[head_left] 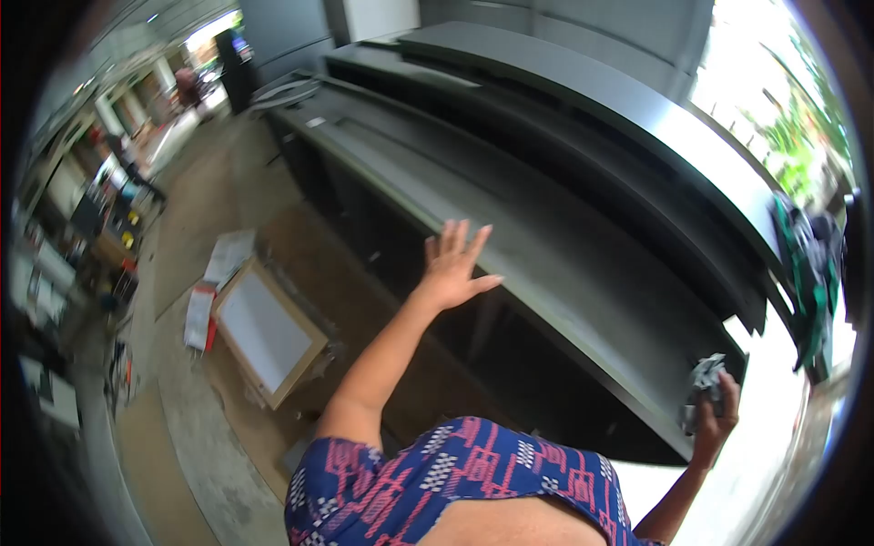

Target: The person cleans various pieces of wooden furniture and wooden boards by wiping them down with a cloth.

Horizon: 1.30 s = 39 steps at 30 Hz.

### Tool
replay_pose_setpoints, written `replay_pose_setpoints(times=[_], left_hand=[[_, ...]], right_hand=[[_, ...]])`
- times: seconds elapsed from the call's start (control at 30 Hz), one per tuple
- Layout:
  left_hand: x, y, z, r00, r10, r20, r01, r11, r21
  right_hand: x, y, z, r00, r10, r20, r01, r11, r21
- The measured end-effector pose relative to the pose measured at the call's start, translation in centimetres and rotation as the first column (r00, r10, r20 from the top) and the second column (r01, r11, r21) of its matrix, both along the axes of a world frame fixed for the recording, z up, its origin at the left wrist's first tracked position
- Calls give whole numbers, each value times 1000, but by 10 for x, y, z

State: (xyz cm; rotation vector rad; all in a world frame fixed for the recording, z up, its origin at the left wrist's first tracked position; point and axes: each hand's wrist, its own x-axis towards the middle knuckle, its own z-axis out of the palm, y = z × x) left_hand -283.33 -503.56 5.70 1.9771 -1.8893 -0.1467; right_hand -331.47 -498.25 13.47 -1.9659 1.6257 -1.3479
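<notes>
A long dark grey cabinet-like unit (583, 282) with a pale front edge stretches diagonally before me. My left hand (451, 268) is open, fingers spread, over the front edge near its middle. At the unit's near right end, my right hand (719, 409) is closed around a crumpled grey cloth (707, 373). Part of the cloth hides behind the fingers, close to the corner of the grey surface.
Grey panels (537, 59) rise behind the unit. Dark green cloth (815, 273) hangs at the right. On the floor at left lie a framed white panel (266, 328) and papers (229, 257). Blurred people and tools are farther back left.
</notes>
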Motion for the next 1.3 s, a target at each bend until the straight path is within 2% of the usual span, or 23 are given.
replay_pose_setpoints(times=[0.03,0.1,0.13,0.17,0.23,0.33,0.43,0.53,0.63,0.67,0.7,0.77,0.83,0.9,0.97,1.0,1.07,1.17,1.23,1.27,1.3], left_hand=[[19,-17,-9,1000,24,17,-23,999,-27],[45,-40,-19,996,62,67,-61,998,-24],[59,-50,-29,999,33,36,-33,999,-4],[67,-59,-42,1000,10,6,-10,1000,25],[71,-61,-42,999,-17,34,14,998,64],[66,-60,-44,999,-6,47,4,999,44],[67,-61,-44,999,-18,33,16,999,37],[66,-59,-41,1000,-21,15,20,999,48],[67,-58,-40,1000,-17,2,17,998,56],[67,-58,-38,1000,-16,-1,16,998,60],[66,-57,-36,1000,-21,-5,22,997,68],[65,-55,-33,1000,-28,-14,29,996,85],[67,-55,-32,999,-36,-16,38,994,102],[67,-54,-29,999,-41,-17,43,993,113],[68,-55,-29,999,-45,-18,46,992,118],[66,-55,-29,999,-44,-13,45,992,119],[66,-55,-30,999,-46,-12,47,992,120],[66,-56,-29,999,-39,-11,40,992,118],[62,-56,-28,999,-35,-6,35,992,124],[61,-58,-32,1000,-26,6,26,994,103],[62,-61,-36,999,-29,14,28,997,77]], right_hand=[[31,-18,-10,993,94,-78,-95,995,-9],[47,-47,-47,968,57,-245,-49,998,41],[51,-60,-66,937,14,-349,0,999,40],[45,-73,-88,912,-1,-409,81,981,178],[47,-80,-120,733,-74,-677,308,922,233],[72,-82,-113,764,-56,-643,369,855,364],[122,-108,-118,823,61,-564,198,901,387],[218,-119,-103,843,261,-471,-90,931,354],[281,-138,-89,770,520,-370,-425,850,312],[286,-149,-92,791,582,-188,-523,803,287],[283,-162,-98,833,552,40,-532,780,329],[255,-178,-80,918,389,71,-393,877,277],[181,-217,-93,952,267,147,-292,937,191],[108,-232,-97,993,119,11,-119,984,135],[57,-237,-108,966,-176,-191,215,954,208],[50,-237,-116,910,-243,-336,338,904,262],[50,-242,-139,725,-318,-611,583,755,299],[98,-261,-168,518,-421,-745,645,764,16],[126,-294,-186,682,-222,-697,373,925,70],[146,-314,-201,671,-202,-713,337,940,51],[178,-310,-194,764,-88,-639,174,982,73]])
